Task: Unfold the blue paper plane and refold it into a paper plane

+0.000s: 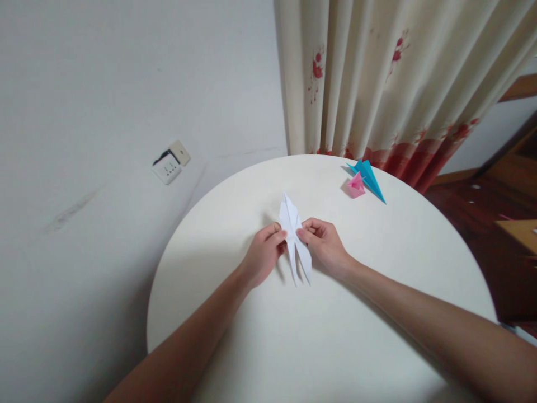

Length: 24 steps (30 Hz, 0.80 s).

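A folded sheet of white paper (289, 221) is held between my two hands above the round white table (235, 196). It is long and narrow, pointed at the far end and split into two tapering legs at the near end. My left hand (265, 249) pinches its left edge near the middle, thumb on top. On the opposite edge, my right hand (325, 240) pinches it the same way. The fingers under the paper are partly hidden.
Toward the back right of the table lie a blue paper plane (370, 178) and a small pink folded paper piece (356, 186). Behind them hangs a cream curtain (361, 84) with red flowers. A wall with a socket (166, 168) borders the left side.
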Each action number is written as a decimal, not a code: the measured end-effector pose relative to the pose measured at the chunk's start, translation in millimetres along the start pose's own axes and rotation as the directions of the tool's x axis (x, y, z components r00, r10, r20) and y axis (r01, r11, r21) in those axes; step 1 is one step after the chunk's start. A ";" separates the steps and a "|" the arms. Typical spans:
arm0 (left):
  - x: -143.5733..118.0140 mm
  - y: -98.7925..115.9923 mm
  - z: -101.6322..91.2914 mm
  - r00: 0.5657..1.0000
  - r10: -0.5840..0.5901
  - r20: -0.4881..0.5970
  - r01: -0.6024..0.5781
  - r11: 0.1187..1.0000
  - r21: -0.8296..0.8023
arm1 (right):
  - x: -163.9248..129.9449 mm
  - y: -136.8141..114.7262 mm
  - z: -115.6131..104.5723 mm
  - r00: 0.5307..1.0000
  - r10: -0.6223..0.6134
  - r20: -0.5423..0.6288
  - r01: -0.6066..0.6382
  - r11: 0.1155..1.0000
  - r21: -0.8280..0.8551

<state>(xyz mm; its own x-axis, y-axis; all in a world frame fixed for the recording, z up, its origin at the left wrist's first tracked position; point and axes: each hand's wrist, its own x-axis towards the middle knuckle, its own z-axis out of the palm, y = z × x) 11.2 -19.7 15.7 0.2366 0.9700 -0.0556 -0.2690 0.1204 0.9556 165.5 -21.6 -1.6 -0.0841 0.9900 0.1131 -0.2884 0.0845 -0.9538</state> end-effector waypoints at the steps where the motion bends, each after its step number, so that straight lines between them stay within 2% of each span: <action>1: 1.0 -2.0 -0.8 0.999 0.035 -0.025 -0.034 0.999 0.041 | 0.5 2.2 -0.6 1.000 -0.014 -0.024 0.014 1.000 -0.019; 5: 4.1 -8.2 -5.0 0.979 0.190 -0.078 -0.169 0.961 0.218 | 1.9 9.0 -3.0 0.992 -0.078 -0.095 0.069 0.993 -0.092; 8: 3.7 -10.3 -5.3 0.960 0.281 -0.014 -0.263 0.914 0.308 | 3.2 8.6 -4.6 0.981 -0.113 -0.158 0.096 0.989 -0.112; 12: 3.0 -14.5 -6.6 0.891 0.443 0.098 -0.423 0.735 0.531 | 4.8 5.2 -4.5 0.974 -0.125 -0.187 0.105 0.988 -0.115; 14: 4.0 -16.9 -9.1 0.887 0.453 0.090 -0.411 0.685 0.601 | 4.7 4.4 -3.3 0.981 -0.114 -0.160 0.100 0.991 -0.091; 19: 7.9 -19.8 -13.4 0.959 0.280 0.044 -0.259 0.804 0.536 | 3.7 4.7 -1.5 0.985 -0.095 -0.142 0.087 0.994 -0.061; 24: 6.8 -18.8 -9.4 0.974 0.221 0.045 -0.220 0.887 0.406 | 4.5 5.1 -2.1 0.984 -0.099 -0.148 0.092 0.994 -0.051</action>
<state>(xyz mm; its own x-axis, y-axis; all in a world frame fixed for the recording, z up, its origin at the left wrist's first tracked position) 9.0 -13.4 -5.4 0.2130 0.9621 0.1702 0.0878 -0.1924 0.9774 165.6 -16.5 -6.6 0.0872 0.9826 0.1641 -0.2459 0.1808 -0.9523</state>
